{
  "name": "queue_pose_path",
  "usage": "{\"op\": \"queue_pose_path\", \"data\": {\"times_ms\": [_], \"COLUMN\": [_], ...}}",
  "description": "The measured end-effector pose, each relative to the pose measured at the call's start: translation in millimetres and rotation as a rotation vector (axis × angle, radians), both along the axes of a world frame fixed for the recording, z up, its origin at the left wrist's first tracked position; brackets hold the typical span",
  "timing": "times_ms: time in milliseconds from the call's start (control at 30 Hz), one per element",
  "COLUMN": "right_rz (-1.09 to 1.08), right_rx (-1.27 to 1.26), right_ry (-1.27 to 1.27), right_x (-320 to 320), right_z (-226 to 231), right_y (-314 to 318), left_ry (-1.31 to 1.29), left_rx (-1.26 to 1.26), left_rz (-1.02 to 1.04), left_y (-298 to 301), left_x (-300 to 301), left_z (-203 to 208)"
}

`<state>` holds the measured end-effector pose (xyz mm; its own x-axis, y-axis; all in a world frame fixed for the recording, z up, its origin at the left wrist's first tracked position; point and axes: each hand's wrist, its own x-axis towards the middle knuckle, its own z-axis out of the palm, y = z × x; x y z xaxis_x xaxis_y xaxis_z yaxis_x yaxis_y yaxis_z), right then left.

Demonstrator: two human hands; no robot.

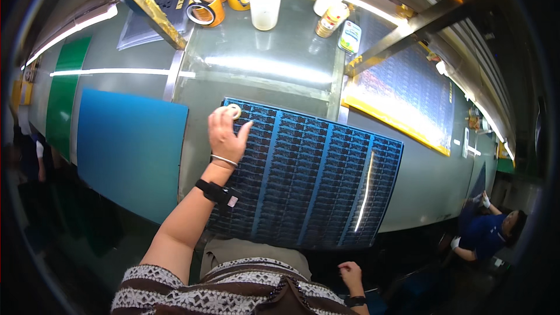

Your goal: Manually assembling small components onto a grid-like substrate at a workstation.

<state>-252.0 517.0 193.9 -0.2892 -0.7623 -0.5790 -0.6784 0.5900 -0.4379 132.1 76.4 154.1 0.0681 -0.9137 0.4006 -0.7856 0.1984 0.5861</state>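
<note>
A dark panel [291, 178] printed with rows of repeated blue patterns lies on the table in front of me, turned slightly. At its far left corner, my left hand [226, 133] is closed on a small roll of pale tape [233, 111], with the thumb spread away over the panel. Low beside my body, off the table, hangs my right hand [350, 274]. Its fingers are curled in, and what they hold, if anything, does not show.
Left of the panel lies a plain blue sheet [131, 149]. Along the back stand an orange tape roll [214, 9], a white bottle [265, 6] and a yellow-labelled bottle [332, 20]. A yellow-framed screen [402, 93] rests at right. A co-worker [490, 233] stands far right.
</note>
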Motion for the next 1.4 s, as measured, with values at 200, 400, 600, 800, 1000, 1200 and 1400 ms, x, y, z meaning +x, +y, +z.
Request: {"op": "queue_pose_path", "data": {"times_ms": [200,400,600,800,1000,1200,1400], "right_rz": [-0.359,-0.237,-0.168,-0.063,0.092,0.164,0.054], "right_rx": [0.079,0.119,-0.391,-0.49,-0.402,-0.306,-0.401], "right_ry": [-0.359,-0.498,-0.549,-0.529,-0.528,-0.534,-0.612], "right_x": [66,99,125,136,144,142,139], "right_z": [-7,27,62,52,43,22,-20], "right_y": [-45,-100,-231,-361,-396,-403,-416], "left_ry": [-0.12,-0.153,0.602,0.807,0.638,0.635,0.536], "left_rx": [0.068,-0.002,0.479,0.76,0.701,0.725,0.62], "left_rz": [-0.072,-0.141,-0.469,-0.641,-0.628,-0.597,-0.471], "left_y": [-7,-15,14,41,42,35,20], "left_x": [26,37,-6,-40,-39,-43,-65], "left_z": [-23,-20,18,42,49,46,20]}}
